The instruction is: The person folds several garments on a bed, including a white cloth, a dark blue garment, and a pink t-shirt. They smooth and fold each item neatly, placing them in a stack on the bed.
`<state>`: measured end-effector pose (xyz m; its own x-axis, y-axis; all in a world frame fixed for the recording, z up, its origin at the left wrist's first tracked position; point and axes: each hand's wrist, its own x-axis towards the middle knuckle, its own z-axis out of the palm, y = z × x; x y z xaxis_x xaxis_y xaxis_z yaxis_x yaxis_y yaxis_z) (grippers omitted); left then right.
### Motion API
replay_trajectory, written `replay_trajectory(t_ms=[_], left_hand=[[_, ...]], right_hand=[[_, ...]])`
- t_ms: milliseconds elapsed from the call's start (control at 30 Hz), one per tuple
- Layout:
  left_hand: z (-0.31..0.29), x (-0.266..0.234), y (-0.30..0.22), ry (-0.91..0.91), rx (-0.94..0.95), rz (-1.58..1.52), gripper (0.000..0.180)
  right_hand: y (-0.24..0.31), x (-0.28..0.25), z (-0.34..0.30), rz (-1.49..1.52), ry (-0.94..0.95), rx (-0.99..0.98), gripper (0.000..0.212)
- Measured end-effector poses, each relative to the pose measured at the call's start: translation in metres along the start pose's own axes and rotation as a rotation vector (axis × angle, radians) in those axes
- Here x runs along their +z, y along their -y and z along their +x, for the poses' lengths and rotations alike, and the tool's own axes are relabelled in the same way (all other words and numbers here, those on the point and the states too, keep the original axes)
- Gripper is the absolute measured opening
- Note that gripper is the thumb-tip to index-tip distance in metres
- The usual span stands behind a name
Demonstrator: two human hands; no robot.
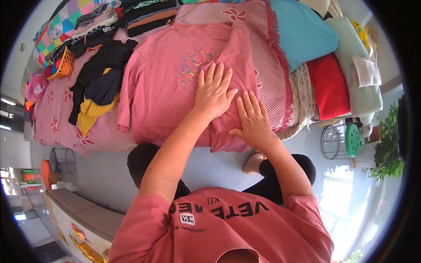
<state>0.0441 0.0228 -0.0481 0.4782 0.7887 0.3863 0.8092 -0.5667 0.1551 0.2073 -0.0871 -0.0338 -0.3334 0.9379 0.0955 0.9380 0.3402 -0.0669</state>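
Both forearms reach toward twelve o'clock; the left hand and right hand lie flat, fingers spread, side by side.

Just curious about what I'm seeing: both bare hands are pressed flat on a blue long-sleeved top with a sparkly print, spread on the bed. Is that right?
Not quite: the top is pink, not blue. The head view shows the left hand and right hand pressed flat on a pink long-sleeved top with a sparkly print, spread on the bed with its pink patterned cover.
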Motion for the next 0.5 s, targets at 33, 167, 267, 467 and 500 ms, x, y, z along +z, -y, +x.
replay_trajectory(t_ms=[33,167,267,467,500], left_hand=[[0.002,0.0,-0.003,0.006,-0.002,-0.008,0.064],[0.001,-0.005,-0.003,0.055,-0.043,-0.055,0.067],[0.012,-0.035,-0.02,0.04,0.004,0.106,0.054],[0.015,-0.018,-0.053,0.022,0.144,-0.107,0.058],[0.011,-0.014,-0.05,0.004,0.149,-0.161,0.061]], right_hand=[[-0.003,-0.005,-0.006,-0.015,0.017,0.012,0.104],[-0.01,-0.052,-0.004,0.113,0.314,0.198,0.091],[-0.027,-0.069,0.03,0.065,0.025,0.137,0.067],[-0.053,-0.012,0.166,0.058,-0.403,0.11,0.07],[-0.058,0.002,0.182,0.068,-0.362,0.153,0.074]])
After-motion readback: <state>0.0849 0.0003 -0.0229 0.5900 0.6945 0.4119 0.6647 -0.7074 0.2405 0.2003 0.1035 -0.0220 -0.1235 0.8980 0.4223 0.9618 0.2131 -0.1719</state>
